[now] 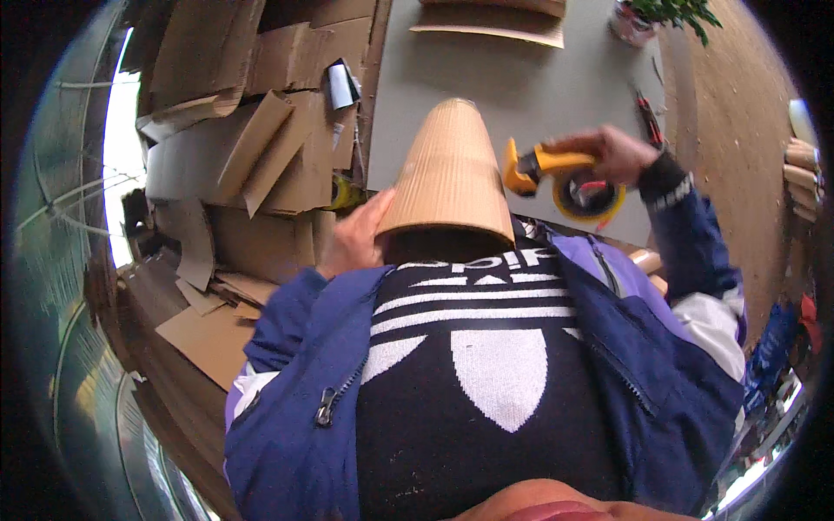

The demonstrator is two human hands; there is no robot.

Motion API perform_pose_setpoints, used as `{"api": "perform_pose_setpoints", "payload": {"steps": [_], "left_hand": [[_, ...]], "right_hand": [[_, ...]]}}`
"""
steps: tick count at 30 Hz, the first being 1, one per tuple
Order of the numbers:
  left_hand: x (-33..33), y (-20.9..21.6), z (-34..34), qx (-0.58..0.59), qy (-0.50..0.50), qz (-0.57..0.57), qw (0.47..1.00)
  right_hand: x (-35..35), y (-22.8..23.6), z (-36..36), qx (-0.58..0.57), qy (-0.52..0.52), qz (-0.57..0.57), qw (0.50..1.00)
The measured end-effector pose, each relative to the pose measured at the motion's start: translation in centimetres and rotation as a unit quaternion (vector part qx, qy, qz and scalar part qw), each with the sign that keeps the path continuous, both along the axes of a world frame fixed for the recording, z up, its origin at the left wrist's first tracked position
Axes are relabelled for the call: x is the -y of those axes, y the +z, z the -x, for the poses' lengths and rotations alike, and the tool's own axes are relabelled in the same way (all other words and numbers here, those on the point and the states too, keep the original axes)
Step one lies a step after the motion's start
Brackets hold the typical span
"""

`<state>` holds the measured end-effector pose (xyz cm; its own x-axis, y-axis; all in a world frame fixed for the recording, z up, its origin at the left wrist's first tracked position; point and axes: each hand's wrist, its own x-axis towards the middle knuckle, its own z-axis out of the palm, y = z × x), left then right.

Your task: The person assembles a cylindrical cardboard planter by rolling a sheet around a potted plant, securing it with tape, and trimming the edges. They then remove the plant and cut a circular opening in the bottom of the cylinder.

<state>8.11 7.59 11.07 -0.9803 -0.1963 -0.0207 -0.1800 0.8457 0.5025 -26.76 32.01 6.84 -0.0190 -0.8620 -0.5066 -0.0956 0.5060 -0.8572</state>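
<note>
A tube of rolled corrugated cardboard (447, 178) stands in front of my chest, its wide open end toward me and its far end looking narrower. My left hand (358, 236) grips the tube's left side near that open end. On the other side, my right hand (608, 154) is closed on the handle of a yellow tape dispenser (556, 161). The dispenser's head is beside the tube's right wall; whether tape joins them I cannot tell. A tape roll (591, 193) sits in the dispenser, below my hand.
Under the tube is a grey tabletop (404, 104), with another curved cardboard piece (491, 30) at its far edge. A potted plant (638, 22) and a red-and-black hand tool (649, 119) are at the right. Cardboard sheets and boxes (278, 143) pile up on the left.
</note>
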Motion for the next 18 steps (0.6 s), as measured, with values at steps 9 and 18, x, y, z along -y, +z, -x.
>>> {"api": "perform_pose_setpoints", "payload": {"steps": [9, 18], "left_hand": [[0.4, 2.0, -3.7, -0.045, 0.195, -0.097, 0.975], [1.5, 3.4, -1.8, 0.044, 0.035, 0.117, 0.991]], "right_hand": [[11.7, -1.7, -1.3, -0.092, 0.089, 0.220, 0.967], [7.8, -1.7, -4.5, -0.130, 0.149, 0.178, 0.964]]}}
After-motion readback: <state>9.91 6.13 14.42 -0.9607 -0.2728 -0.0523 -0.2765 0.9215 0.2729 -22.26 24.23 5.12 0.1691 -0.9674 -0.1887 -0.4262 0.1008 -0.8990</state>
